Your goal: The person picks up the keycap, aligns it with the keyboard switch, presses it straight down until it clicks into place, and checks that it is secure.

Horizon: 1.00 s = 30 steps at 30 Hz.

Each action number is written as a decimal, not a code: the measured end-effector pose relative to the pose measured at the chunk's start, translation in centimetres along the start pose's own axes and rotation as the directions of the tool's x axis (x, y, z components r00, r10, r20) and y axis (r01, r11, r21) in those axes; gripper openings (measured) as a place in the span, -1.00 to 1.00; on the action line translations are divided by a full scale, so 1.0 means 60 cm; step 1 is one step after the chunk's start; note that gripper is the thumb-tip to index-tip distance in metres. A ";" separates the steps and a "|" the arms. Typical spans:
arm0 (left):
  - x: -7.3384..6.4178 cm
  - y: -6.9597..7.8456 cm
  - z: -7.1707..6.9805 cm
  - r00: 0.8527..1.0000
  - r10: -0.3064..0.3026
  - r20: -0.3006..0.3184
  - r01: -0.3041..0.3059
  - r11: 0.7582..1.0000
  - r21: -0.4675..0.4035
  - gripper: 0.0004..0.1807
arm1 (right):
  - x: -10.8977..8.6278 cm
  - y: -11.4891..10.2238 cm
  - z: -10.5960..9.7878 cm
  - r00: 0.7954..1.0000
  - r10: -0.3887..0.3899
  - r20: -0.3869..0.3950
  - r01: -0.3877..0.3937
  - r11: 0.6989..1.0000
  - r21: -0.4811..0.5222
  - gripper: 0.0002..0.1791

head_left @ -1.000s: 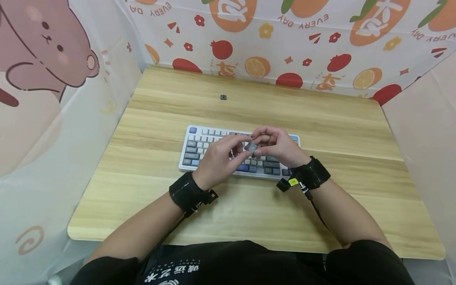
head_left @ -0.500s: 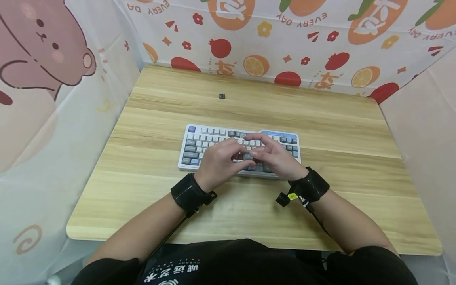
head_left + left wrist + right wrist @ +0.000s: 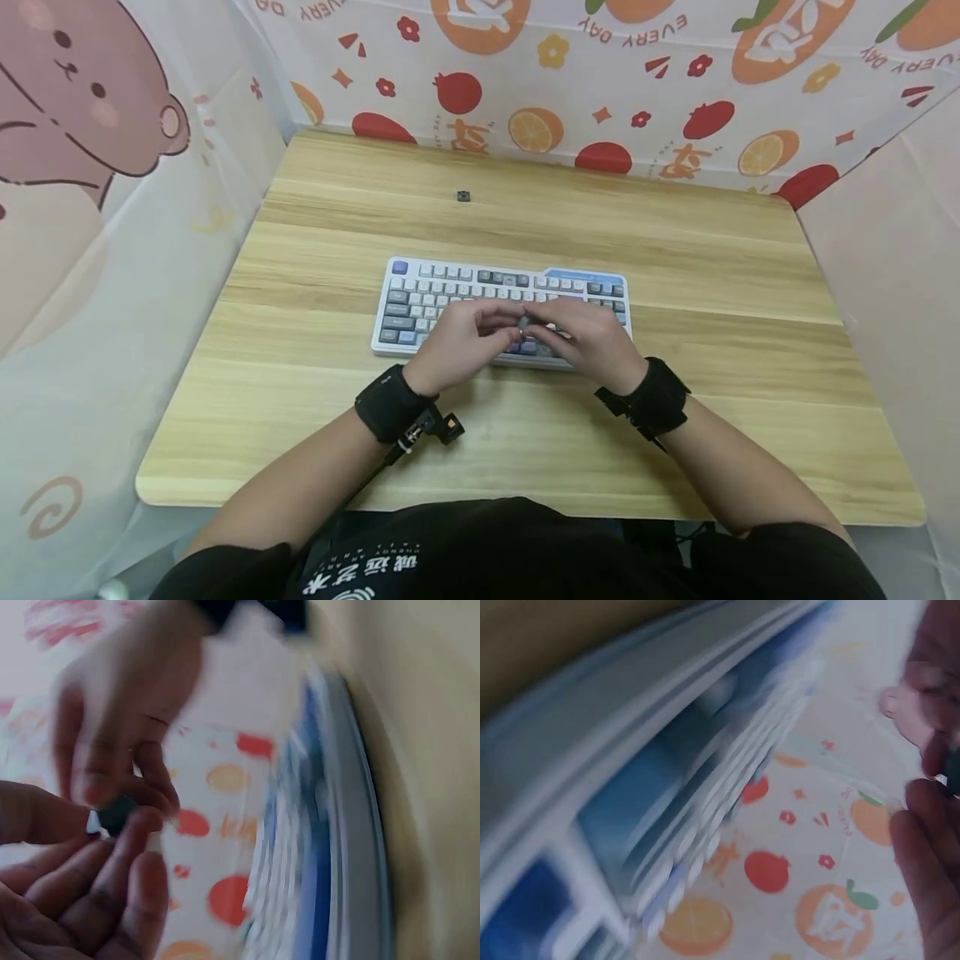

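Over the keyboard (image 3: 442,292), both hands meet fingertip to fingertip around a small dark grey keycap (image 3: 116,815). My left hand (image 3: 468,337) pinches it between thumb and fingers from the left. From the right, my right hand (image 3: 592,333) pinches it too, with the thumb below the fingers. In the left wrist view a light bit shows beside the keycap's dark side. The right wrist view catches only the edge of the keycap (image 3: 952,771). The keyboard has a white case and white, grey and purple keys; the hands cover part of its lower rows.
A small black square piece, like a key switch (image 3: 463,197), lies on the wooden table (image 3: 337,217) behind the keyboard. A fruit-patterned cloth (image 3: 555,83) hangs along the back edge, and pale cloth walls stand at both sides.
The keycap has been turned between the fingertips. My right hand has rolled over so its back faces up, and its raised index finger has come down to the keycap.
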<state>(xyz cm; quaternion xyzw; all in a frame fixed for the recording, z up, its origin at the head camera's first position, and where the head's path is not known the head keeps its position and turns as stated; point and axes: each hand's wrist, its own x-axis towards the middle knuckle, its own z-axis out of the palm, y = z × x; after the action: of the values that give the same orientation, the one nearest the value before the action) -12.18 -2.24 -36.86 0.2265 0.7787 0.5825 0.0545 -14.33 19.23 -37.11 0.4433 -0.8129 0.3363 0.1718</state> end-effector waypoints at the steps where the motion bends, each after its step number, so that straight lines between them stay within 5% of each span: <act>1: 0.001 0.000 -0.001 0.998 -0.061 0.015 0.062 0.993 -0.099 -0.72 | -0.003 0.001 0.000 0.999 -0.050 -0.013 0.050 0.997 -0.053 -0.76; 3: 0.005 -0.004 -0.001 0.987 -0.157 0.041 0.162 0.957 -0.239 -0.68 | -0.007 0.004 0.001 0.992 -0.122 -0.022 0.119 0.985 -0.125 -0.78; 7: 0.010 -0.012 0.003 0.970 -0.232 0.065 0.241 0.916 -0.320 -0.55 | -0.012 0.007 -0.001 0.984 -0.175 0.022 0.177 0.973 -0.148 -0.76; 12: 0.011 -0.025 0.011 0.963 -0.261 0.067 0.269 0.919 -0.288 -0.48 | -0.016 0.010 -0.008 0.985 -0.135 0.112 0.144 0.986 -0.083 -0.71; 16: 0.011 -0.031 0.013 0.959 -0.256 0.125 0.279 0.931 -0.234 -0.43 | -0.024 0.014 -0.009 0.981 -0.103 0.164 0.114 0.992 -0.058 -0.73; 22: 0.009 -0.035 0.003 0.961 -0.244 0.133 0.258 0.960 -0.107 -0.43 | -0.044 0.035 -0.004 0.971 -0.015 0.241 0.048 0.990 -0.132 -0.79; 30: 0.006 -0.034 -0.007 0.959 -0.256 0.124 0.266 0.961 -0.072 -0.46 | -0.065 0.048 0.012 0.945 -0.052 0.322 0.132 0.964 -0.233 -0.88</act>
<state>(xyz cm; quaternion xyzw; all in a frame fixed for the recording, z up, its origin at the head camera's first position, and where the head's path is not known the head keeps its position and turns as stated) -13.25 -2.88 -38.58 0.1517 0.7709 0.5903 0.1853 -14.60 22.20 -41.01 0.5032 -0.8441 0.1478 0.1111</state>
